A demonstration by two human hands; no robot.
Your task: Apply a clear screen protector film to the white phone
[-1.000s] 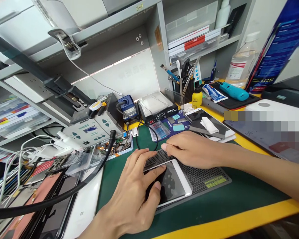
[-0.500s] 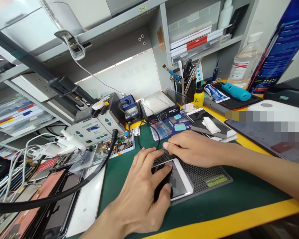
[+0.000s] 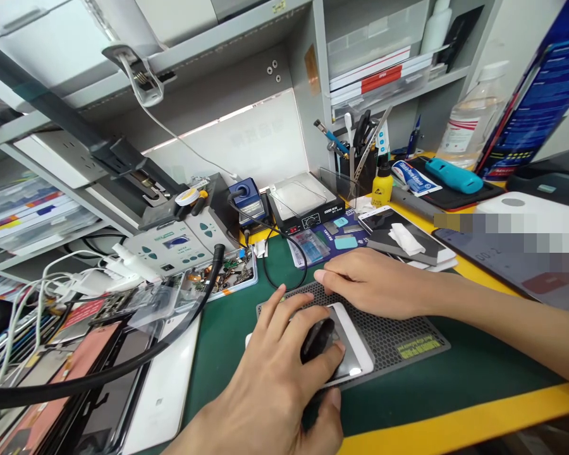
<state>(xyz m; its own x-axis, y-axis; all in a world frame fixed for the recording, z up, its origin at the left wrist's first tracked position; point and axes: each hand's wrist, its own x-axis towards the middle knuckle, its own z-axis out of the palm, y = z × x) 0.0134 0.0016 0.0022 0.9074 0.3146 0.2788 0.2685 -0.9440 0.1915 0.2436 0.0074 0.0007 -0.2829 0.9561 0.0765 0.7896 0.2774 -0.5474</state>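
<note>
A white-framed phone or small tablet with a dark, reflective screen lies on a grey honeycomb-patterned mat. Across it stretches my left hand, fingers spread and one fingertip on the screen; the thumb hangs by the near edge. Much of the device is hidden under this hand. My right hand is closed, knuckles up, over the mat just beyond the device's far edge. Its thumb points left, and whatever its curled fingers may hold is out of sight.
Behind the hands stand a small heating plate, a blue soldering-iron holder and a tray of small parts. A thick black hose arcs along the left. A phone and yellow bottle are at right.
My left hand has shifted slightly right and nearer, its fingertip sliding across the screen towards the near edge, uncovering the device's left end. My right hand keeps its pose.
</note>
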